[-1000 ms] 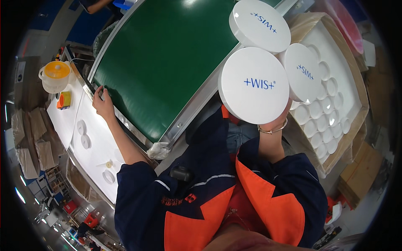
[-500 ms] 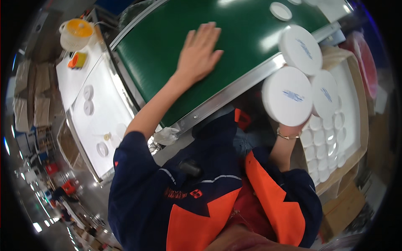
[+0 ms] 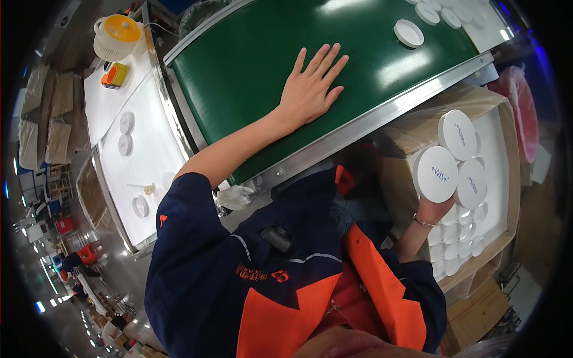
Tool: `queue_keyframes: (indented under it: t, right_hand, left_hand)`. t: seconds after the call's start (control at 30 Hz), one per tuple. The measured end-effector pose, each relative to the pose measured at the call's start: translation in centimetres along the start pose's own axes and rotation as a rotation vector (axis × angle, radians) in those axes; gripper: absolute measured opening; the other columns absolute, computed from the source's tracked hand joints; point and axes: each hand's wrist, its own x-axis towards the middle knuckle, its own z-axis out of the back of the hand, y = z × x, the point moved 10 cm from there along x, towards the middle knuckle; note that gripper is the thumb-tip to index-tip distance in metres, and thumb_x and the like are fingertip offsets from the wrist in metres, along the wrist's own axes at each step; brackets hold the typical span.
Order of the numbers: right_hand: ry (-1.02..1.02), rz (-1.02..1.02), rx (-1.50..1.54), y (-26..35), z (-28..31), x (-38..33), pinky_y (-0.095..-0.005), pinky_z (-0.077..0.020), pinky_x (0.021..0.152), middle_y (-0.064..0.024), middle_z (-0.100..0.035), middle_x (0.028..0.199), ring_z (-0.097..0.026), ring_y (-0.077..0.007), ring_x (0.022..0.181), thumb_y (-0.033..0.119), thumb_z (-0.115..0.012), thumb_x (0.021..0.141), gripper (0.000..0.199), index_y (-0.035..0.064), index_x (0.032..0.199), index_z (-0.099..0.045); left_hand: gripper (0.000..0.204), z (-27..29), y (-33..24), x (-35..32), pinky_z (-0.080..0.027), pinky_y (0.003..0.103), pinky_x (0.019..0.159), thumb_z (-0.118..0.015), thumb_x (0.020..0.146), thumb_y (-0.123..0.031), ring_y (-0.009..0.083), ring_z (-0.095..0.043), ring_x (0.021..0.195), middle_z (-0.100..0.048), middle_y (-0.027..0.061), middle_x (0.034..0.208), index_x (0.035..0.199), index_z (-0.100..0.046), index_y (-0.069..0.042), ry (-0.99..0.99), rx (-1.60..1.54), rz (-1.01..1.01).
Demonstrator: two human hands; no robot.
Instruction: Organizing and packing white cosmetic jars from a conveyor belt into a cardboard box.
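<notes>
My left hand (image 3: 311, 92) is open, palm down with fingers spread, over the green conveyor belt (image 3: 239, 77); whether it touches the belt, I cannot tell. At the right, my right hand (image 3: 434, 212) holds three round white lids, its fingers mostly hidden behind them. The nearest lid (image 3: 434, 173) overlaps an upper lid (image 3: 458, 135) and a right-hand lid (image 3: 471, 183), all with blue print facing up. They are above a cardboard box (image 3: 397, 179), where several white round pieces (image 3: 452, 250) stand in rows. A lone white lid (image 3: 409, 33), rim up, lies on the belt.
More white lids (image 3: 450, 17) gather at the belt's far right. A metal rail (image 3: 334, 143) edges the belt. On the left, a white table (image 3: 143, 179) bears a yellow-topped basket (image 3: 117, 37), a tape roll (image 3: 114, 76) and small round pieces (image 3: 125, 134). Behind the box is a pink bag (image 3: 520, 113).
My right hand has lowered the three lids rightward over the box. My left hand has shifted right, its fingers spreading wider. The whole view has shifted slightly, showing more lids at the belt's far right.
</notes>
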Motion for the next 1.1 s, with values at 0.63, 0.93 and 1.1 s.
queue_keyframes:
  t: [0.63,0.93,1.1]
  right_hand:
    - [-0.023,-0.05,0.084,-1.6,1.0,-0.4,-0.0542,-0.0232,0.115,-0.0134,-0.04,0.149,-0.036,-0.0298,0.139,0.041,-0.039,0.099,0.063,0.0004,0.146,-0.032]
    - [-0.006,-0.064,0.079,-1.8,0.9,-0.2,-0.0529,-0.026,0.114,-0.0151,-0.042,0.147,-0.038,-0.0301,0.137,0.04,-0.037,0.099,0.063,-0.0021,0.146,-0.032]
    - [0.025,-0.052,0.026,-2.1,0.0,0.1,-0.0523,-0.0284,0.113,-0.0152,-0.046,0.144,-0.041,-0.0304,0.135,0.038,-0.037,0.099,0.06,-0.0029,0.143,-0.036]
  left_hand:
    - [0.063,0.4,0.2,-1.5,-0.014,0.054,0.116,-0.044,0.097,-0.046,0.0261,-0.022,0.145,-0.023,0.005,0.158,0.152,-0.027,-0.02,0.037,-0.013,-0.007]
    - [0.063,0.5,0.6,-2.0,-0.015,0.054,0.116,-0.047,0.096,-0.044,0.0261,-0.022,0.145,-0.025,0.0055,0.157,0.151,-0.028,-0.019,0.048,0.012,0.003]
    - [0.061,-0.3,0.9,-2.5,-0.019,0.05,0.116,-0.048,0.096,-0.04,0.0298,-0.026,0.143,-0.026,0.0111,0.156,0.149,-0.032,-0.015,0.072,-0.124,-0.008]
